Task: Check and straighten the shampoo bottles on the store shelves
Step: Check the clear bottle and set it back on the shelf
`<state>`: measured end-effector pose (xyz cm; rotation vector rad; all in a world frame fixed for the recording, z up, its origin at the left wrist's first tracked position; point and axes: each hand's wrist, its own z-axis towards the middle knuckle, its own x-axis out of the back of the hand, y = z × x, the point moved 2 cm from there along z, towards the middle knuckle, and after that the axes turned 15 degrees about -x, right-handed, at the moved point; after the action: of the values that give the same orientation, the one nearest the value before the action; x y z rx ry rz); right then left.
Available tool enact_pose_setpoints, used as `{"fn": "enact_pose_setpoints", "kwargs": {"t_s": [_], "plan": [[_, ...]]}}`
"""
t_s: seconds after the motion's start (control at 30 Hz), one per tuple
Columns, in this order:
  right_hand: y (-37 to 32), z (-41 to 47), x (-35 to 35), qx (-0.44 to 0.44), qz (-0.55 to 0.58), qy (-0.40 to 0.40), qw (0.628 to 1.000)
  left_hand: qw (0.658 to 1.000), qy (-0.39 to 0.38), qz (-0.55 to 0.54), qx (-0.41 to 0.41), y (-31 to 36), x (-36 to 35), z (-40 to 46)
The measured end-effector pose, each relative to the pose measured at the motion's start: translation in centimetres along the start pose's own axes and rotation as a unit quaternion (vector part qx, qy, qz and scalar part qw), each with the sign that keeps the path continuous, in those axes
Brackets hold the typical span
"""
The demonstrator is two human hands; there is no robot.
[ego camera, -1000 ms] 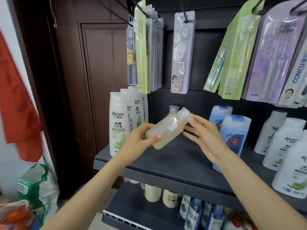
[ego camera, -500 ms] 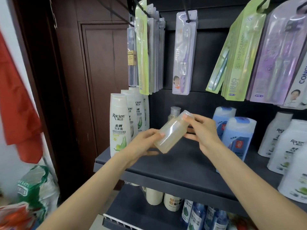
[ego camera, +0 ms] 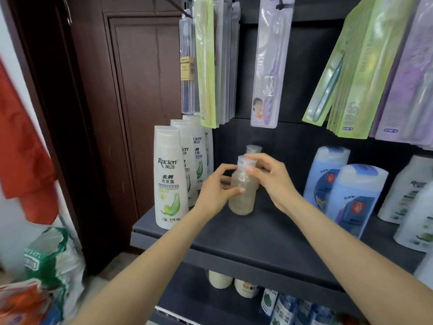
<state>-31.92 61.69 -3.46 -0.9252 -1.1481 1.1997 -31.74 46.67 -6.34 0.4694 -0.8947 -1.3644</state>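
Shampoo bottle (ego camera: 241, 191), the cloudy one, stands upright on the shelf (ego camera: 257, 240) just in front of its twin (ego camera: 253, 149). Left hand (ego camera: 216, 191) curls around its body, right hand (ego camera: 269, 177) pinches the cap. A clumsy let-go could tip it backward (knocking the twin over too).

This is a small shop's toiletries aisle. A dark metal shelf (ego camera: 257, 245) carries rows of identical white Raclen shampoo bottles (ego camera: 169, 179) and blue bottles (ego camera: 351, 198), while packaged toothbrushes (ego camera: 269, 66) hang on hooks above. More bottled stock (ego camera: 246, 287) stands on the shelf below.
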Motion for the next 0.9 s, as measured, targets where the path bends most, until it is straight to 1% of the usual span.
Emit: {"fn": "enact_pose_setpoints", "kwargs": {"t_s": [0.1,0.2,0.3,0.37,0.43,0.5,0.53,0.6,0.67,0.9], "plan": [[0.7,0.5,0.0,0.007,-0.022,-0.008,1.0,1.0,0.016,0.022,-0.001,-0.7,-0.5,-0.1],[1.3,0.7,0.2,0.015,-0.029,-0.005,0.999,1.0,0.01,0.022,-0.002,-1.4,-0.7,-0.3],[1.5,1.2,0.6,0.002,0.0,0.007,1.0,0.999,0.005,0.04,-0.006,-1.5,-0.2,0.6],[1.7,2.0,1.2,-0.018,0.043,0.053,0.998,0.998,0.023,0.053,-0.026,-1.0,0.3,1.4],[2.0,3.1,2.0,-0.026,0.042,0.119,0.992,0.996,0.038,0.058,-0.056,-0.4,0.5,2.3],[2.2,4.2,2.5,-0.034,0.028,0.159,0.986,0.996,0.021,0.054,-0.069,0.0,0.5,3.2],[2.2,4.7,2.6,-0.041,0.031,0.17,0.984,0.996,0.001,0.049,-0.069,0.1,0.4,3.4],[2.3,5.8,2.7,-0.057,0.045,0.184,0.98,0.995,-0.044,0.052,-0.076,-0.2,0.1,3.6],[2.2,6.9,2.7,-0.07,0.04,0.19,0.979,0.992,-0.07,0.058,-0.088,-0.6,0.0,3.4],[2.1,9.8,2.1,-0.074,-0.025,0.173,0.982,0.993,-0.067,0.053,-0.08,-1.2,0.0,3.2]]}}
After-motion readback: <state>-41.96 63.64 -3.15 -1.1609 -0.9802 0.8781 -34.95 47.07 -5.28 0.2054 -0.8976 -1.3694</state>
